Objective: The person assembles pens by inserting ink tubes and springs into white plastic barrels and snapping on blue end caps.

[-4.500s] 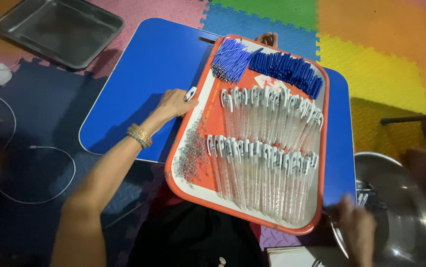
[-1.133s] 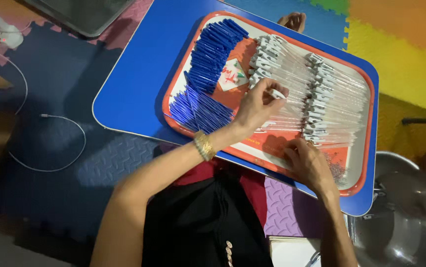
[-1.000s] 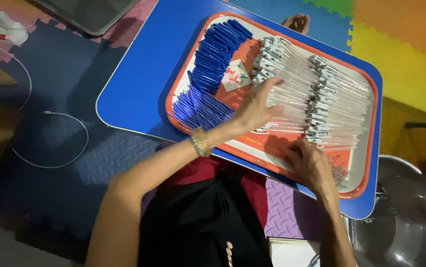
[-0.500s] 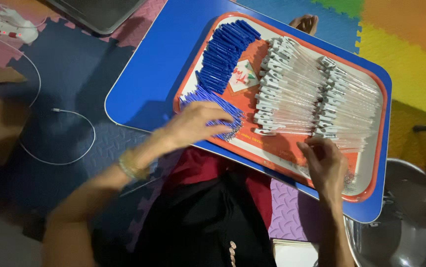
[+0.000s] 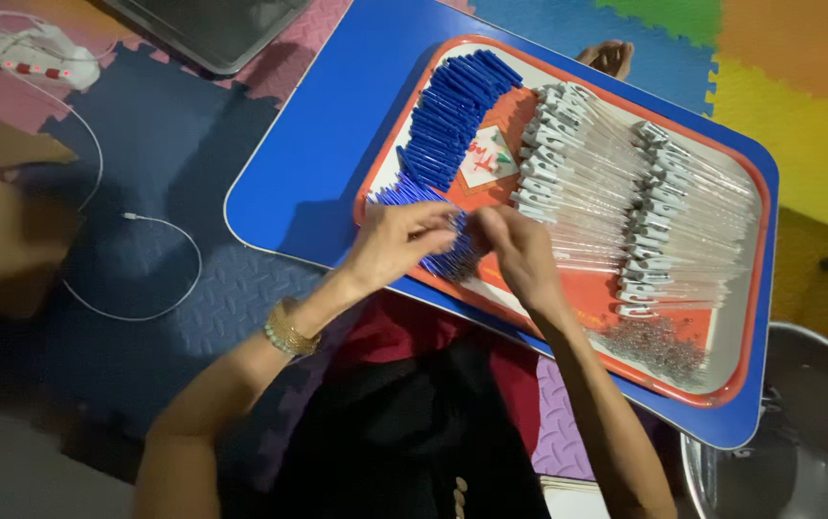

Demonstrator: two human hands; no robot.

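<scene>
An orange tray [image 5: 568, 343] lies on a blue folding table [image 5: 318, 173]. A curved row of blue pen parts [image 5: 452, 115] fills the tray's left side. Two rows of clear pen barrels with white ends [image 5: 582, 183] fill the middle and right. My left hand [image 5: 397, 242] pinches at the near end of the blue row, fingers closed among the blue parts. My right hand [image 5: 518, 255] is curled right beside it, fingertips touching the same spot. What the right hand's fingers hold is hidden.
Small metal bits [image 5: 659, 343] are heaped in the tray's near right corner, and a paper card [image 5: 487, 159] lies among the parts. A steel bowl [image 5: 803, 423] sits at the lower right. On the foam mats to the left are a metal tray [image 5: 212, 29], a power strip [image 5: 30, 62], a white cable [image 5: 135, 312] and cardboard [image 5: 1, 231].
My left hand left the clear barrels and swung to the near end of the blue row. My right hand moved left from the tray's near edge to meet it.
</scene>
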